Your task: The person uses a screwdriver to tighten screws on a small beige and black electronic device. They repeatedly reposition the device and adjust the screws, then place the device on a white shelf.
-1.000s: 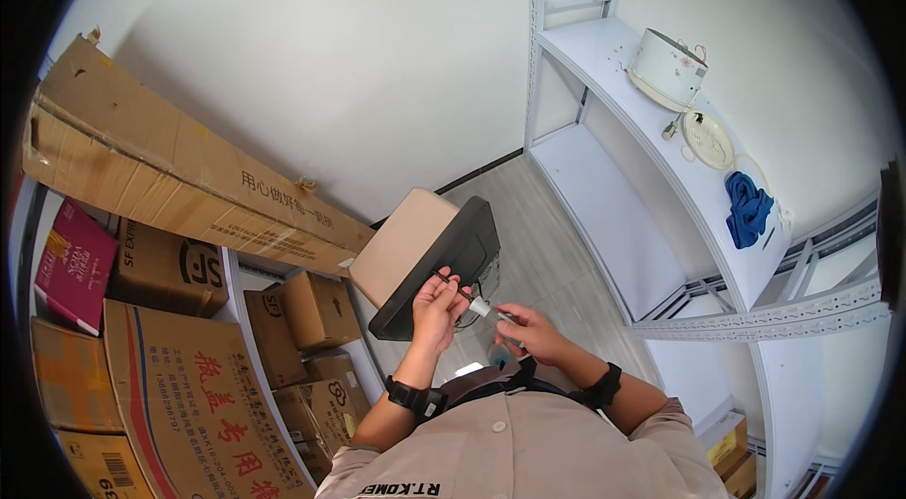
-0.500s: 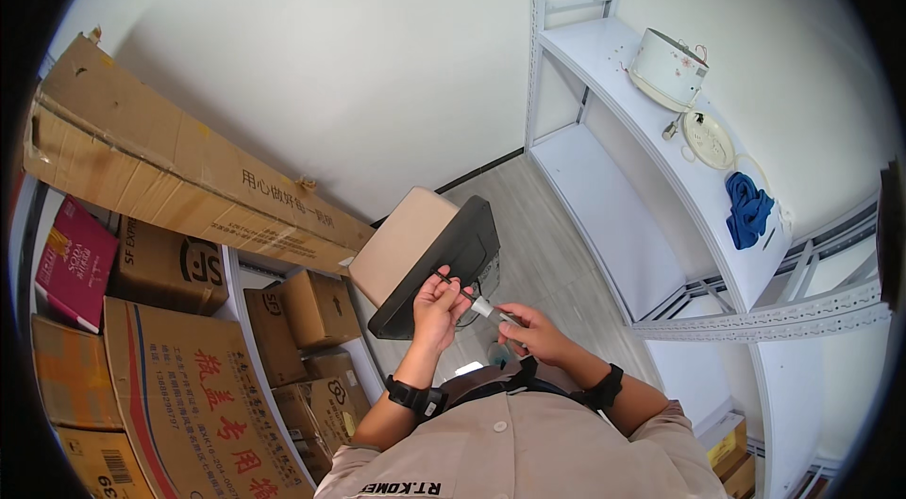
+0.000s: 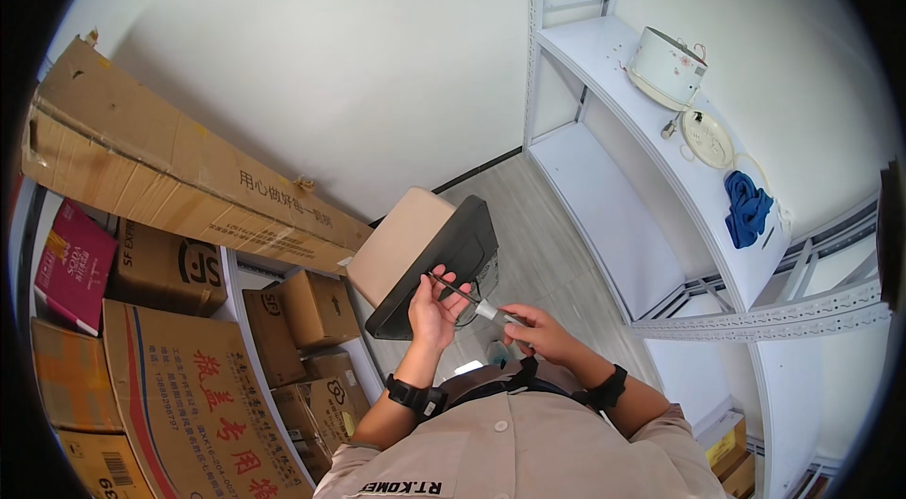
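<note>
My right hand (image 3: 543, 334) is closed around the grey handle of a screwdriver (image 3: 488, 310). The tool's thin dark shaft slants up and left toward my left hand (image 3: 436, 312). That hand is turned palm up with its fingers spread, and the shaft's far end lies by its fingertips. Whether the tip touches the fingers is hard to make out. Just beyond both hands stands a dark flat panel (image 3: 453, 253), tilted, with a tan box (image 3: 401, 239) against its far-left side.
Cardboard boxes (image 3: 198, 386) crowd the left shelves, with a long carton (image 3: 189, 159) lying above them. On the right, a white shelf (image 3: 604, 50) bears a round white appliance shell (image 3: 668, 69), a cream disc (image 3: 708, 140) and a blue cloth (image 3: 748, 209). Grey floor (image 3: 552, 244) shows between.
My left hand has loosened from a pinch on the screwdriver's shaft, its fingers now spread and palm turned up. My right hand keeps its hold, with the tool shifted slightly right.
</note>
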A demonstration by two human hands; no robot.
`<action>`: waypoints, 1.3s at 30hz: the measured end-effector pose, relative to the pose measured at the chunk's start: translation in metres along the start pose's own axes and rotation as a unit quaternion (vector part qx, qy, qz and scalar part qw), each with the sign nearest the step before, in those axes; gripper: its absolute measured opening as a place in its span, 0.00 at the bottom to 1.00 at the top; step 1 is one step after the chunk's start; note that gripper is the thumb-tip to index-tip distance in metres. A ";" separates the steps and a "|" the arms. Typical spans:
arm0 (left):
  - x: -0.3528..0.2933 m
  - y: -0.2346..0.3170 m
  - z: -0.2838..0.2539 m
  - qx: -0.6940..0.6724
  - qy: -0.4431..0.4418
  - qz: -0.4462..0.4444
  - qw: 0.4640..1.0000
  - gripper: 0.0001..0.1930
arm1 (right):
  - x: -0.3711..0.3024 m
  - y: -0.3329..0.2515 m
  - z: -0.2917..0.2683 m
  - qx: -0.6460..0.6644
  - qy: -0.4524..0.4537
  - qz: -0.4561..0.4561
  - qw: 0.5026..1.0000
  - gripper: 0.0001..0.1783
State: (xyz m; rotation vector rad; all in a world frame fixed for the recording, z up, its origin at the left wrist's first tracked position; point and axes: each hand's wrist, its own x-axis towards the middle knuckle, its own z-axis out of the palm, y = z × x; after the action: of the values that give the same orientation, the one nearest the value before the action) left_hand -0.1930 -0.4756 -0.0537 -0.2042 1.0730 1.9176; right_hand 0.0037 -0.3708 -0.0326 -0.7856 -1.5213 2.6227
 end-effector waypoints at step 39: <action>-0.213 -0.473 0.289 0.250 -0.373 -0.129 0.884 0.08 | -0.563 0.126 -0.252 0.044 0.381 -0.167 0.908 0.25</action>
State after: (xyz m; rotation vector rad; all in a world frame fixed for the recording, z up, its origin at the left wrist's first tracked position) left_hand 0.3716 -0.2903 -0.0505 0.6135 0.8954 1.2335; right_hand 0.6327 -0.3746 -0.0024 -1.2125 -1.1558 1.7841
